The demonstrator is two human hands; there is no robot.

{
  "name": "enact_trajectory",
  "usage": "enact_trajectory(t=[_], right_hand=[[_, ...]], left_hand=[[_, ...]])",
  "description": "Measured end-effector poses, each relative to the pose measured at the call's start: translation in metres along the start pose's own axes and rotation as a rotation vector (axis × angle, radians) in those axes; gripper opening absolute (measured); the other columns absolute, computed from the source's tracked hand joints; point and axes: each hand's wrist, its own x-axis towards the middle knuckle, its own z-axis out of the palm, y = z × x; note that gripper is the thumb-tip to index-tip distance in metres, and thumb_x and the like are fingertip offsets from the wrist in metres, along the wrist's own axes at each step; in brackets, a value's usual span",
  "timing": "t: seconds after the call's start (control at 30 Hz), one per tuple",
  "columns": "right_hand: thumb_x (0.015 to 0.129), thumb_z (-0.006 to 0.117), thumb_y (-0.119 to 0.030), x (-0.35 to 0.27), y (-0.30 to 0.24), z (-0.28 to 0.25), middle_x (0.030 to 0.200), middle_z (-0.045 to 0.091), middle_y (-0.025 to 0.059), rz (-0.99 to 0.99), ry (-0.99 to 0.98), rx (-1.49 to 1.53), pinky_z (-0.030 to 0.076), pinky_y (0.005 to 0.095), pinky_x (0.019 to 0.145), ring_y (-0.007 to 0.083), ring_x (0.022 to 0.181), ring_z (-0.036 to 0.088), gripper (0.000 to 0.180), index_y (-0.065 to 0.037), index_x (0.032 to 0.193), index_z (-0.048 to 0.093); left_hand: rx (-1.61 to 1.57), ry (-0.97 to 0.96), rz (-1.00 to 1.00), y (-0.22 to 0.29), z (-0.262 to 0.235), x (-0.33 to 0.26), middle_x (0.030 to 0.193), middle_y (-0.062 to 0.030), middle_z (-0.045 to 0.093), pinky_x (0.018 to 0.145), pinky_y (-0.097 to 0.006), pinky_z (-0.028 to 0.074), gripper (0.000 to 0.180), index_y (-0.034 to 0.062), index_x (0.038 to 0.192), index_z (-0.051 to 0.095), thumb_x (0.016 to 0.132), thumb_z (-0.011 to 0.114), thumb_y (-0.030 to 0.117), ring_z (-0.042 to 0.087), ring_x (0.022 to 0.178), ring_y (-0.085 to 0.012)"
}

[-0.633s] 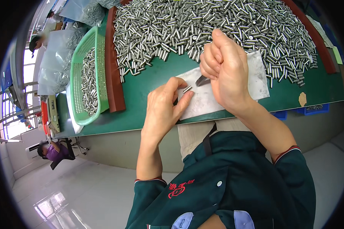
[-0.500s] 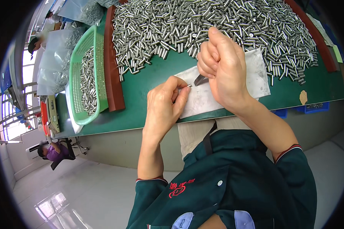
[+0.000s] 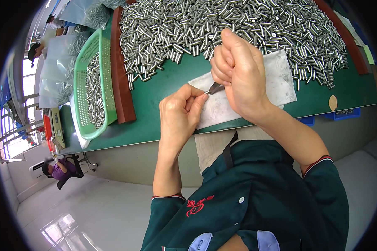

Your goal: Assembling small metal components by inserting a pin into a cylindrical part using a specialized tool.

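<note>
My left hand (image 3: 178,112) pinches a small metal pin (image 3: 207,93) between thumb and forefinger, above a stained white cloth (image 3: 278,77). Closed in a fist, my right hand (image 3: 244,77) grips a tool with a flat dark blade (image 3: 214,87). The blade's tip meets the pin's end or lies right beside it; the tool's handle is hidden inside my fist. Beyond both hands a broad heap of shiny metal pins (image 3: 188,31) covers the far part of the green table (image 3: 155,94).
Left of the heap, behind a red-brown rail (image 3: 122,92), stands a light green basket (image 3: 109,83) with more pins. Clear plastic bags (image 3: 56,62) lie further left. Another red-brown rail (image 3: 349,46) bounds the right. Blue bins (image 3: 343,114) sit below the table edge. A person in purple (image 3: 65,168) sits far left.
My right hand has shifted slightly left, bringing the blade from just apart to the pin's end. My left hand still pinches the pin, almost in place.
</note>
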Motion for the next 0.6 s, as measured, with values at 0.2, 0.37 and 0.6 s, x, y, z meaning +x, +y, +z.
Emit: enact_trajectory(t=[0.2,0.37,0.6], right_hand=[[0.089,0.037,-0.021,-0.003,0.0013,0.0017,0.042,0.026,-0.0025,-0.023,-0.007,-0.042,0.016,0.0223,0.037,0.0056,0.038,0.018,0.038,-0.011,0.053,0.028],[0.089,0.037,-0.022,-0.0046,0.0016,0.0028,0.042,0.027,-0.0018,-0.041,-0.007,-0.043,0.016,0.0221,0.037,0.006,0.038,0.018,0.039,-0.011,0.052,0.028],[0.089,0.037,-0.023,-0.0049,0.0025,0.0046,0.043,0.027,-0.0019,-0.058,-0.003,-0.076,0.017,0.0218,0.037,0.0055,0.039,0.019,0.039,-0.011,0.053,0.028]], left_hand=[[-0.025,0.014,-0.02,-0.0009,0.0001,0.0001,0.045,-0.0046,0.038,0.039,-0.025,0.03,0.009,-0.0012,0.066,0.055,0.068,0.064,0.001,0.034,0.039,-0.0113],[-0.034,0.023,-0.036,-0.0027,0.0007,-0.0005,0.045,-0.0043,0.037,0.039,-0.024,0.03,0.009,-0.0013,0.066,0.056,0.067,0.064,0.001,0.033,0.04,-0.011],[-0.054,0.016,-0.043,-0.0023,0.0009,-0.0001,0.044,-0.0042,0.037,0.039,-0.024,0.03,0.009,-0.0013,0.066,0.055,0.067,0.064,0.001,0.033,0.04,-0.0102]])
